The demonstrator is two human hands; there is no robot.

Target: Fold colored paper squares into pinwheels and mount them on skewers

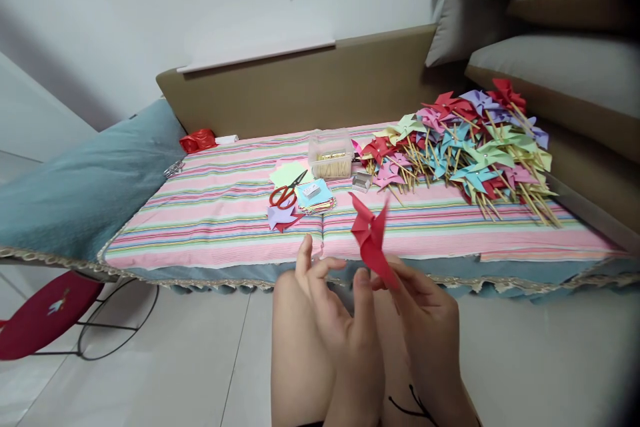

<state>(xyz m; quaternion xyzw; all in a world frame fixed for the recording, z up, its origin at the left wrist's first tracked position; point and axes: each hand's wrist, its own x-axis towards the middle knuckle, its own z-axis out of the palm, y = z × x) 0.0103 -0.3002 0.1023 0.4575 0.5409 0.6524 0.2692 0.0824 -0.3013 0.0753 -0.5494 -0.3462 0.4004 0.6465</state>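
A red paper pinwheel (370,230) is held up over my lap, its blades facing away from me and slightly blurred. My right hand (425,313) is closed behind it, fingers pinched at its lower side; any stick there is hidden. Just left of the pinwheel is my left hand (337,313), fingers apart and nothing in it, its thumb close to the lowest blade. Beyond the hands lie red-handled scissors (284,195), a stack of coloured paper squares (317,199) with a small box on top, and a folded purple paper piece (281,215).
A large heap of finished pinwheels (470,147) on sticks covers the right of the striped cloth (220,207). A clear plastic box (330,153) of sticks and a small open box (361,181) stand mid-sofa. A red stool (50,313) is at left.
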